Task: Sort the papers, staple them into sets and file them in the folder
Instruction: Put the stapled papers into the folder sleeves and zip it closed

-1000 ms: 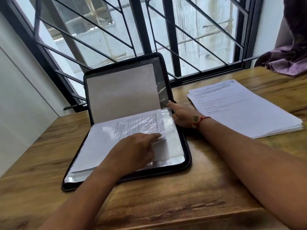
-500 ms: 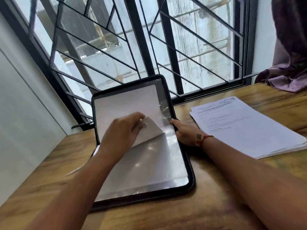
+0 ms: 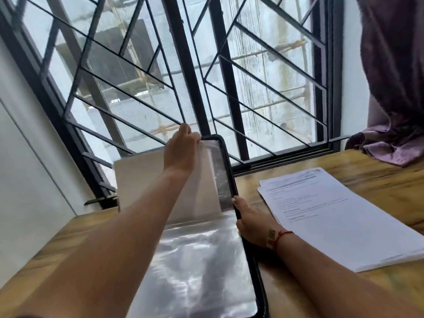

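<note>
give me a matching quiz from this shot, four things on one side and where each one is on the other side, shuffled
Things:
1. left hand
2. right hand
3. paper stack
4. curtain

Places:
A. lying on the table, right of the folder
B. hanging at the far right, purple
C. pinching the top of the raised page
D. resting against the folder's right rim

Pairs: 1-C, 2-D, 3-A, 4-B
</note>
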Action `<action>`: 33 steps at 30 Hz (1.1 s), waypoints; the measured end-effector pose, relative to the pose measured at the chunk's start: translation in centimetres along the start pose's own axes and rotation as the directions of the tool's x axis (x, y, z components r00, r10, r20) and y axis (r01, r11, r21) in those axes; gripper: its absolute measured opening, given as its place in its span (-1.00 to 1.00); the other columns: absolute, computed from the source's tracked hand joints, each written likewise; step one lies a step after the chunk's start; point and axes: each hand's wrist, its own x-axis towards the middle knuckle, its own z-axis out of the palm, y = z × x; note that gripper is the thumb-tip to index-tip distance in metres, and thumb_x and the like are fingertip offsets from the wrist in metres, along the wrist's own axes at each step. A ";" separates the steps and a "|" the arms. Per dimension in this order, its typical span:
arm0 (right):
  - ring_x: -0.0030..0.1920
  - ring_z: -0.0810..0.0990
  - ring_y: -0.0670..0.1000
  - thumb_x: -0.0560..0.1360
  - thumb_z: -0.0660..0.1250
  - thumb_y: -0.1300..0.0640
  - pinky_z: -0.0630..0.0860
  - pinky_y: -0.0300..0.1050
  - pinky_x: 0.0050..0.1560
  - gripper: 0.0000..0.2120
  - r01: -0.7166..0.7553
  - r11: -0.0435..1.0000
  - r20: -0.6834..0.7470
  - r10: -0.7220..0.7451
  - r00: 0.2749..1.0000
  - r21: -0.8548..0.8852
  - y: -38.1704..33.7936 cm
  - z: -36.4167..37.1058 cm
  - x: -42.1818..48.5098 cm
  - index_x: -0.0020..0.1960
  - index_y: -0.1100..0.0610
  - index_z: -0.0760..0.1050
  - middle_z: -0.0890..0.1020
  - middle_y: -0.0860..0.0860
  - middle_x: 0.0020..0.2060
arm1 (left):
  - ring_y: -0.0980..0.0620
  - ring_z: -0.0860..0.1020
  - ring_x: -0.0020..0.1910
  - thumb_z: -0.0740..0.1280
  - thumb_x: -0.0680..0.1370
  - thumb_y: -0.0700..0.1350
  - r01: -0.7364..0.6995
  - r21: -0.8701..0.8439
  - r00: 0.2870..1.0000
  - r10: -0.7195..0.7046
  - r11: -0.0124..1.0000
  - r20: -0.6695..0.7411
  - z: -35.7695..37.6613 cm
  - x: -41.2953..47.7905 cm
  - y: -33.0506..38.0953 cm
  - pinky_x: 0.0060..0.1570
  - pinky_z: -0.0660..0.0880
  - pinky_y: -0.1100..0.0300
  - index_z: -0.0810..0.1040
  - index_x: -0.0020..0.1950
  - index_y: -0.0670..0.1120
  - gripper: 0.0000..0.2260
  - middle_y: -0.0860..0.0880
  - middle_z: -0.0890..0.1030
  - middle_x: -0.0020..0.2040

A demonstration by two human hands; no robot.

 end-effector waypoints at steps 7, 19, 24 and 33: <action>0.21 0.53 0.18 0.48 0.16 0.16 0.49 0.08 0.19 -0.36 0.056 0.997 -0.039 -0.058 0.998 -0.043 0.3 0.1 0.4 0.54 0.02 0.10 0.54 0.15 0.26 | -0.24 0.55 0.00 0.23 0.58 -0.36 0.265 -0.229 0.963 -0.244 0.937 0.116 4.3 0.4 1.3 -0.09 0.39 0.09 0.53 0.12 -0.26 -0.84 -0.21 0.45 0.19; 0.20 0.52 0.22 0.47 0.18 0.18 0.48 0.12 0.19 -0.36 0.061 0.992 -0.010 -0.063 0.998 -0.112 -0.2 -0.1 -0.2 0.53 0.03 0.10 0.54 0.16 0.25 | -0.12 0.53 0.14 0.31 0.57 0.11 0.153 -0.102 0.933 -0.109 0.983 0.344 5.1 -16.3 3.4 0.06 0.49 -0.01 0.56 0.15 -0.01 -0.74 -0.02 0.58 0.11; 0.06 0.58 0.23 0.52 0.22 0.22 0.53 0.09 0.11 -0.51 0.137 0.988 -0.111 -0.144 0.983 -0.071 -0.9 -1.5 -0.9 0.45 0.10 0.29 0.61 0.20 0.09 | -0.07 0.52 0.30 0.10 0.60 0.20 0.135 -0.127 0.905 -0.070 0.983 0.420 6.2 -17.1 3.0 0.22 0.44 0.02 0.56 0.29 -0.04 -0.54 -0.04 0.59 0.29; 0.44 0.37 0.15 0.52 0.42 0.07 0.29 -0.03 0.41 -0.34 -0.102 0.860 0.026 0.133 0.991 -0.499 4.2 -9.8 5.0 0.54 0.12 0.24 0.40 0.11 0.47 | 0.03 0.18 0.58 0.10 0.67 0.17 0.160 -0.171 0.866 -0.055 0.972 0.497 6.6 -17.1 2.6 0.49 0.21 0.03 0.27 0.58 -0.02 -0.49 0.01 0.26 0.59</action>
